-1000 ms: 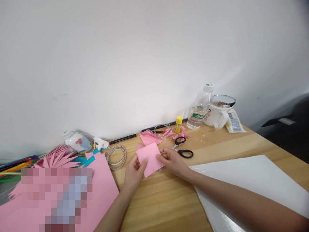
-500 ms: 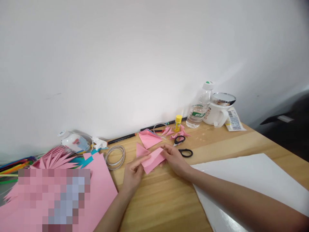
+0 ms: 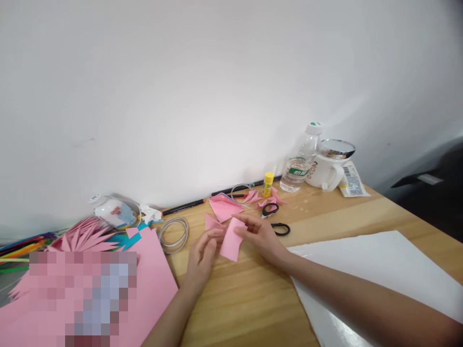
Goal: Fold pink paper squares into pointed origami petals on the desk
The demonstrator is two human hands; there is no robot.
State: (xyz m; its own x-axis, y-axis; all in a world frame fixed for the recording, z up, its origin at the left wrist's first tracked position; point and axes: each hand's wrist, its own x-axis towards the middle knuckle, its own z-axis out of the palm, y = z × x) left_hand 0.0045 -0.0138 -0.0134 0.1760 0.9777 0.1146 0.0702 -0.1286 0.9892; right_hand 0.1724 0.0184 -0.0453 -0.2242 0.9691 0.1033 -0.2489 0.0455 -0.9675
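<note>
Pink paper (image 3: 232, 241) in the right hand (image 3: 258, 236), over the wooden table (image 3: 238, 308); shows as a narrow oblong, tilted, lower end slightly bowed. Right grip closed: thumb on the near face, fingers behind, pinching the sheet along its right-hand side, toward the top. Left hand (image 3: 201, 255) just beside the paper's left edge, fingers curled, thumb drawn in toward them; whether it has hold of the paper, cannot tell.

Just past the left fingertips, a pink triangle (image 3: 211, 222) of paper, partly covered. Farther beyond the grip, a folded pink stack (image 3: 224, 208), with a thin loop near its right side. Scissors (image 3: 288, 229) close by the right hand on its far side, black handles showing, blades mostly hidden. Past them, a yellow glue stick (image 3: 267, 185) standing upright among small folded pink pieces (image 3: 273, 198).

Left of the grip, near the left hand: a coil (image 3: 185, 233) of pale cord or tape, flat on the wood. Beyond it, a black marker (image 3: 183, 207) lying at the wall's foot. Farther left, a large pink sheet (image 3: 157, 270) and pleated pink paper (image 3: 81, 236).

Right of the grip and well beyond: a clear water bottle (image 3: 293, 174), labelled green, and a white mug (image 3: 319, 174). Nearer, beneath the right forearm, a white sheet (image 3: 365, 260).
</note>
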